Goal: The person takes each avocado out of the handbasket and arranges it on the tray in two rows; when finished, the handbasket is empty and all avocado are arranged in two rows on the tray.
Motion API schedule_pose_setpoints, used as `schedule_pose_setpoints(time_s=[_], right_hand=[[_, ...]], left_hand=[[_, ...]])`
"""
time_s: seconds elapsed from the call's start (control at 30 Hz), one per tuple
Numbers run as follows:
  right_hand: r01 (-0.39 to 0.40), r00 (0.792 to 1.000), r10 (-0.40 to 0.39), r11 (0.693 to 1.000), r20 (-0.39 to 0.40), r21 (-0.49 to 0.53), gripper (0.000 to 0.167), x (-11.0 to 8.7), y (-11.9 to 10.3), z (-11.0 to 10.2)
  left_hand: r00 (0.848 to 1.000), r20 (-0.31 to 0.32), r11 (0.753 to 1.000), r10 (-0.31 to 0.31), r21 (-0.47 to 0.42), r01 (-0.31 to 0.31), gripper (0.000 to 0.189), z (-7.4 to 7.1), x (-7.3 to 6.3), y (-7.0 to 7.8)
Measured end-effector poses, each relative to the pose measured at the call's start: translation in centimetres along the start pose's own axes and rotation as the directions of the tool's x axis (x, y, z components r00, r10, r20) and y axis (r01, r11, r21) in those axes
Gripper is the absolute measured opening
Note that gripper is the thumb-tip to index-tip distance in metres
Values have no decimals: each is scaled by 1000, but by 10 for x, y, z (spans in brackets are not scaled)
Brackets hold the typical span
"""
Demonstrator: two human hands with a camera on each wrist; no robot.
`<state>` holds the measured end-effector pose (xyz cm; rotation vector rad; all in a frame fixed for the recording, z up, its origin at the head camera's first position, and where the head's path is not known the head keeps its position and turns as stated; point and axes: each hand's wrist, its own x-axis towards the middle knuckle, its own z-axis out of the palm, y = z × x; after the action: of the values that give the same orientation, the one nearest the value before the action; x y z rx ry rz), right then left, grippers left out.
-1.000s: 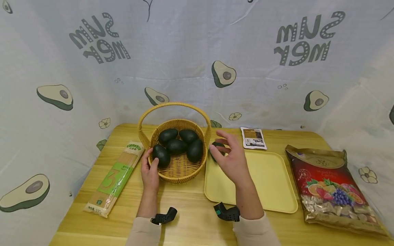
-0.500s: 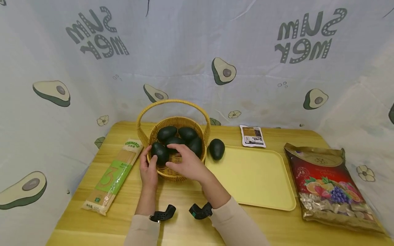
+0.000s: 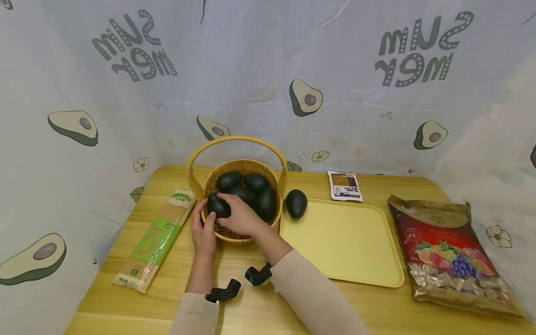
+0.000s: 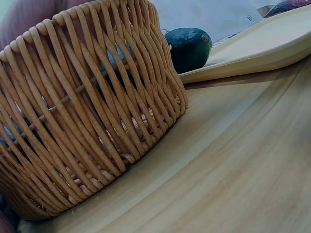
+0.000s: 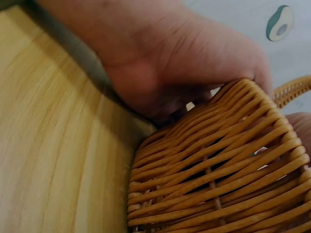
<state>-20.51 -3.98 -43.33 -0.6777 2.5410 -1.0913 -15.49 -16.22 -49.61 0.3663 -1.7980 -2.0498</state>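
A yellow wicker basket (image 3: 236,242) with a tall hoop handle stands on the table and contains several dark green avocados (image 3: 229,180). My left hand (image 3: 204,235) holds the basket's left side, thumb over the rim and fingers along the outside wall. Inside the basket, my right hand (image 3: 241,217) has its fingers and thumb around the leftmost avocado (image 3: 217,205). The left wrist view shows the woven wall (image 4: 97,111) close up. In the right wrist view the wall (image 5: 218,179) hides most of the hand inside. Another avocado (image 3: 296,204) lies at the tray's back left corner.
Right of the basket is a yellow tray (image 3: 343,246). A small white packet (image 3: 345,186) lies behind it, and a large red and gold candy bag (image 3: 450,253) to its right. A noodle pack (image 3: 155,242) lies left of the basket. Printed cloth (image 3: 251,70) hangs behind the table.
My right hand has moved left from the avocado at the tray into the basket and now grips the leftmost avocado. The left hand stays on the basket.
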Motion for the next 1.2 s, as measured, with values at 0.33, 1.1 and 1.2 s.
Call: schedule_pose_setpoints(time_s=[0.33,1.1,1.2], right_hand=[[-20,1000,20,999,-8,-36,64,1,1,4],[45,974,-46,999,-222,-7,62,-36,-9,-19],[57,966,-51,998,-253,16,62,-44,-9,-25]], left_hand=[[1000,-3,1000,-3,-6,3,46,1,0,0],[1000,4,1000,12,22,-12,44,1,-1,0],[1000,5,1000,10,17,-10,45,1,-1,0]])
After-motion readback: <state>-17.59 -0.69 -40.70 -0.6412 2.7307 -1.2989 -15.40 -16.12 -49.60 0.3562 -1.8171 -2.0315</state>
